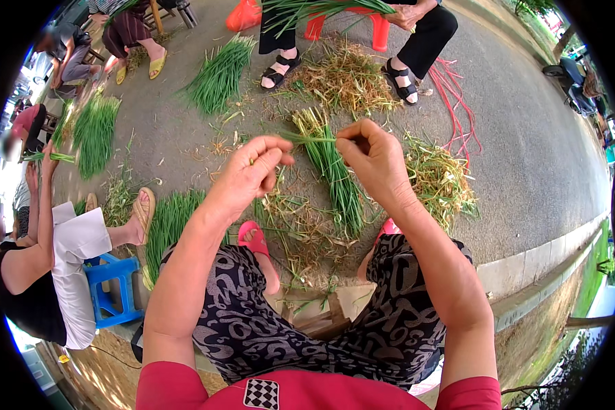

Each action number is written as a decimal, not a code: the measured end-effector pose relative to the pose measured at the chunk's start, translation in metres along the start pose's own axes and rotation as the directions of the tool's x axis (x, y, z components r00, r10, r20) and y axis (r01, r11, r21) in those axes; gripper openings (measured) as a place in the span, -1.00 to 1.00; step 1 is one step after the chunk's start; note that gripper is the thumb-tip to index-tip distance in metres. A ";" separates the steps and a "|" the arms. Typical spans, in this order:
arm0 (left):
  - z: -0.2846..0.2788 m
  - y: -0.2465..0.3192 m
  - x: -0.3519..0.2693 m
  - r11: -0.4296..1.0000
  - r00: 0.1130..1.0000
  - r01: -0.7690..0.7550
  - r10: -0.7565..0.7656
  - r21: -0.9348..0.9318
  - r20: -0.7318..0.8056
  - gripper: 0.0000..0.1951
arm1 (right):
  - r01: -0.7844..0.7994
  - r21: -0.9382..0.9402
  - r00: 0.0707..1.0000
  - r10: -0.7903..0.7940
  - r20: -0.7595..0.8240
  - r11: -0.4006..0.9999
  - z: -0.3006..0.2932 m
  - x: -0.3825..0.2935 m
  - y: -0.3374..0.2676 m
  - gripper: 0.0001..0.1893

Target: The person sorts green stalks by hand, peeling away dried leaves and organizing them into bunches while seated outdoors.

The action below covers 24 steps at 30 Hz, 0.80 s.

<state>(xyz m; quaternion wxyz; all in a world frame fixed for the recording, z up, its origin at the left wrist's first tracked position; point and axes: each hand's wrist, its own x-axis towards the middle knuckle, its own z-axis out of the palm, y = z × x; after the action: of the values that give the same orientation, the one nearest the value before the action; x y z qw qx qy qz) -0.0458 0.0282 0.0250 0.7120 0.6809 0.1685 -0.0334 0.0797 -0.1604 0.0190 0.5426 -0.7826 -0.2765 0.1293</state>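
My left hand (250, 171) is raised with curled fingers, and a small green stem end shows between them. A few thin green stalks (312, 138) stretch from near its fingertips to my right hand (374, 156), whose thumb and forefinger pinch them. Below and between the hands, on the pavement, lies a bundle of long green stalks, seemingly chives or garlic scapes (333, 174), with pale yellowish ends towards the top. Dry trimmed leaves (307, 225) are strewn between my feet. More green stalks (177, 220) lie beside my left leg.
Dry leaf heaps (435, 179) lie at right and between the sandals of a seated person opposite (338, 77). Red ties (453, 107) lie on the road. Green bundles (220, 77) lie further off. A person sits at left by a blue plastic stool (114, 289).
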 end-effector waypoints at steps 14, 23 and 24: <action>0.027 -0.006 -0.002 0.988 0.937 -0.151 0.148 -0.014 0.315 -0.10 | -0.365 0.390 0.826 0.100 0.555 0.845 0.010 -0.012 -0.030 -0.83; 0.023 -0.010 0.008 0.905 0.999 0.036 -0.035 -0.423 0.009 -0.54 | -0.124 0.342 0.969 0.039 0.244 0.931 0.018 -0.007 -0.009 -0.71; 0.022 -0.012 0.011 0.851 1.000 0.014 -0.013 -0.524 0.006 -0.57 | -0.146 0.282 0.963 0.072 0.259 0.948 0.020 -0.008 -0.005 -0.64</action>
<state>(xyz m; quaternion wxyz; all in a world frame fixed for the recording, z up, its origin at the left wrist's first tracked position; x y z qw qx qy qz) -0.0348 0.0075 0.0112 0.8706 0.4598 0.1750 0.0079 0.0621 -0.1483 0.0150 0.6079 -0.6839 -0.2748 0.2953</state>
